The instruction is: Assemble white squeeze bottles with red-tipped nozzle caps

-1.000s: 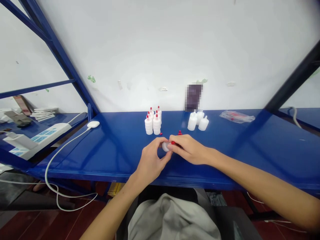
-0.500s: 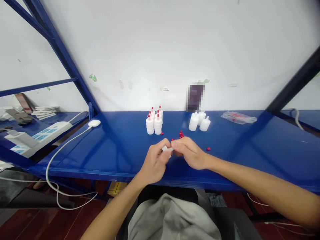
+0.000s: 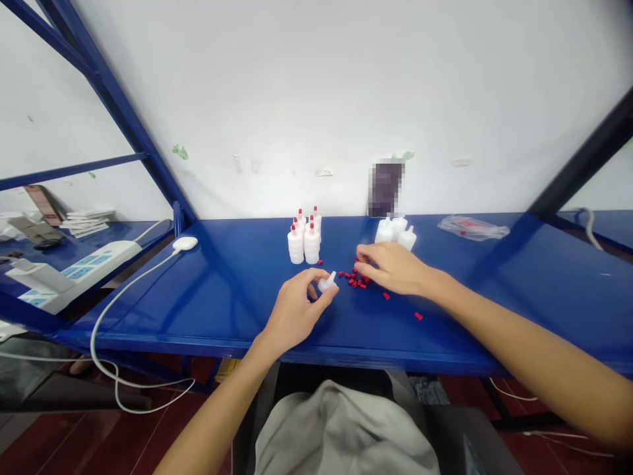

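The small white bottle [image 3: 327, 282] is in the fingertips of the left hand [image 3: 297, 307], its bare nozzle leaning up towards the right hand [image 3: 393, 267]. From where I stand, the worry is that grip: thumb and fingers curve around the bottle with little palm behind it, so a sideways push on the nozzle could twist it loose. Whether its base touches the blue table [image 3: 208, 284] I can't tell.

The right hand is bent low, thumb and forefinger drawn close together over the edge of a scatter of red caps [image 3: 353, 282]. A bit of red shows at the fingertips, but I can't say whether they have hold of it. Those caps are small and loose; a careless brush could send some skidding. Two stray caps [image 3: 418, 316] lie on the near side of the right wrist, where a dropping forearm might catch them.

Just beyond that hand stand uncapped bottles [image 3: 384, 232], close enough to be knocked by raised knuckles. Red-tipped bottles [image 3: 304, 244] stand beyond the left hand, safer from a bump.
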`<state>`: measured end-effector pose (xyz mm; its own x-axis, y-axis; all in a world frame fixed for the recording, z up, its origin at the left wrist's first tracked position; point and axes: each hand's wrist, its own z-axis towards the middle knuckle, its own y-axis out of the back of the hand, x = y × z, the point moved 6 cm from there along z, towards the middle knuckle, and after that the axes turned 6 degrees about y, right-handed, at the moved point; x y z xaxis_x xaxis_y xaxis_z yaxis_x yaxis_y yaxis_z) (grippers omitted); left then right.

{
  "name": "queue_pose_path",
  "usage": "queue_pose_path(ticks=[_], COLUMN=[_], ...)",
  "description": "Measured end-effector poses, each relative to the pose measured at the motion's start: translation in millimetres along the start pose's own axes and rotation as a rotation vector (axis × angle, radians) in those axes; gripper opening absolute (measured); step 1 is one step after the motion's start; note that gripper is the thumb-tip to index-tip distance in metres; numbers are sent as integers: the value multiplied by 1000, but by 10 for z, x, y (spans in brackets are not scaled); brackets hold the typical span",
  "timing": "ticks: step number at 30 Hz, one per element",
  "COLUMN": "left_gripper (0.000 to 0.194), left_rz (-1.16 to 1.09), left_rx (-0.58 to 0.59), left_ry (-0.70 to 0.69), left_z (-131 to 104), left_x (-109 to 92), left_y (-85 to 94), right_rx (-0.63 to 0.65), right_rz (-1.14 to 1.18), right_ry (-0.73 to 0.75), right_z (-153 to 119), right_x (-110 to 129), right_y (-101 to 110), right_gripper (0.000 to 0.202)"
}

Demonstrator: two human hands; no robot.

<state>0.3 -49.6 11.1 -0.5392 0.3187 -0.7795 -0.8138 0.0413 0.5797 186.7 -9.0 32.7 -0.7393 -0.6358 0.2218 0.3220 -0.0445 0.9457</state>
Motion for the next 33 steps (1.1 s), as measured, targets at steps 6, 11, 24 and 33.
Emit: queue_pose_path(ticks=[6, 11, 24, 33], left_gripper=[35, 52, 59, 36], left_rz=[15, 13, 641, 637], left_rx=[-25, -46, 211, 90], left_ry=[-61, -158, -603, -554], left_z=[118, 141, 352, 522], left_x=[-219, -422, -660, -497], left_y=[-128, -268, -1110, -757], right_rx=[-145, -497, -114, -356], right_rz=[286, 3, -310, -341], right_ry=[238, 45, -552, -557], right_z=[-11, -118, -272, -303], right_x=[322, 51, -1054, -850], right_y=[25, 498, 506, 725], right_gripper=[40, 35, 32, 47])
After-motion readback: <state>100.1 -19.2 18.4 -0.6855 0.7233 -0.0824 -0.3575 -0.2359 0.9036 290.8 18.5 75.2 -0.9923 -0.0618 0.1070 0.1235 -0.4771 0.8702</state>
